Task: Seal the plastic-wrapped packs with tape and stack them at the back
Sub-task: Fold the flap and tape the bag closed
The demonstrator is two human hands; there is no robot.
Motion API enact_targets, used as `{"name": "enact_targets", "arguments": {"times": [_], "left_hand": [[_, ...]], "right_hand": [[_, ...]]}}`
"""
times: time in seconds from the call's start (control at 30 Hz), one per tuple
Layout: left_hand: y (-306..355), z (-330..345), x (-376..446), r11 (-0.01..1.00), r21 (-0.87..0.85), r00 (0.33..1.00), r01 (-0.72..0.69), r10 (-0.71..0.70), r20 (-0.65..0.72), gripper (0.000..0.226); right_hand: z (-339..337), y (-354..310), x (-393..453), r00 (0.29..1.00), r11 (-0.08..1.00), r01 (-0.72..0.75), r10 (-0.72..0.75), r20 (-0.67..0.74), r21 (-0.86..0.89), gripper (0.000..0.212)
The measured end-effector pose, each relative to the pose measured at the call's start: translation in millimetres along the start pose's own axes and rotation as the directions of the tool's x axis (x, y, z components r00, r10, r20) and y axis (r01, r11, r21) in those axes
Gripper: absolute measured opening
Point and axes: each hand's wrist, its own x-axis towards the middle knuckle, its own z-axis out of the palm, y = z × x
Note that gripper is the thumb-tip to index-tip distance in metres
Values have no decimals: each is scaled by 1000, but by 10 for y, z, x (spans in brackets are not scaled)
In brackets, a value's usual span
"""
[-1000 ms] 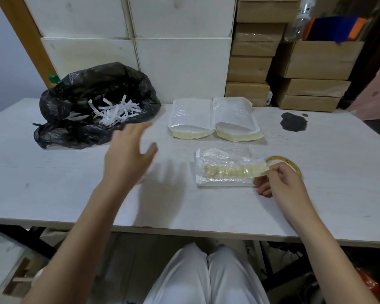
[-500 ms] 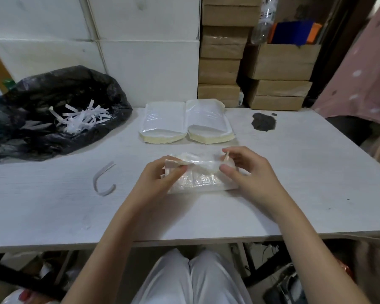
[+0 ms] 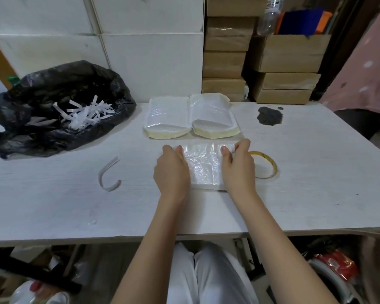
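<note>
A plastic-wrapped pack [image 3: 203, 165] lies flat on the white table [image 3: 53, 205] in front of me. My left hand [image 3: 172, 170] rests on its left end and my right hand [image 3: 238, 166] on its right end, fingers flat and pressing the wrap down. Behind it, two finished stacks of packs [image 3: 190, 116] sit side by side at the back. A yellowish roll of tape [image 3: 264, 164] lies on the table just right of my right hand, partly hidden by it.
A black bag [image 3: 59, 106] holding white strips sits at the back left. A curled white backing strip [image 3: 109, 177] lies left of my hands. A dark stain [image 3: 270, 115] marks the back right. White and brown boxes stand behind the table.
A second ago my left hand was raised at the left and the right held tape on the pack. Both hands then pinched the wrap; now they lie flat on the pack's ends.
</note>
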Motion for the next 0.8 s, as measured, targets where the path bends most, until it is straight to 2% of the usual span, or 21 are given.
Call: {"name": "enact_targets", "arguments": {"times": [0.1,0.2,0.27,0.3,0.33,0.4,0.43,0.5,0.53,0.7,0.8], "left_hand": [[42,50,-1,981,190,999,34,-34,-7,33],[65,82,16,945,322,996,63,-39,-80,29],[78,45,72,920,393,974,-3,92,-209,25],[75,11,103,909,402,944,-109,221,-243,23],[53,-7,124,882,379,904,-279,374,-205,20],[-45,45,110,718,311,753,-623,658,-14,31],[-78,52,70,671,257,711,-696,693,118,43],[-158,68,3,672,209,698,-710,635,331,66],[-198,90,-6,683,220,708,-697,606,363,71],[-209,139,31,719,267,754,-641,527,391,51],[-202,140,9,734,275,765,-621,493,415,52]], "right_hand": [[12,-26,3,1000,990,-23,20,-17,-137,23],[12,-110,28,1000,885,-26,28,-2,-464,30],[-15,-142,60,1000,793,29,-23,17,-609,33],[-38,-140,79,996,781,86,-85,31,-618,33],[-61,-134,87,982,791,180,-180,59,-584,34],[-80,-128,70,913,812,407,-367,175,-419,40],[-81,-141,39,882,823,462,-387,269,-331,43],[-31,-125,-50,824,850,457,-294,484,-262,49],[1,-96,-79,815,854,440,-250,522,-278,51],[-4,-105,-63,836,883,352,-149,527,-309,53],[-30,-141,-49,829,899,320,-113,548,-299,55]]}}
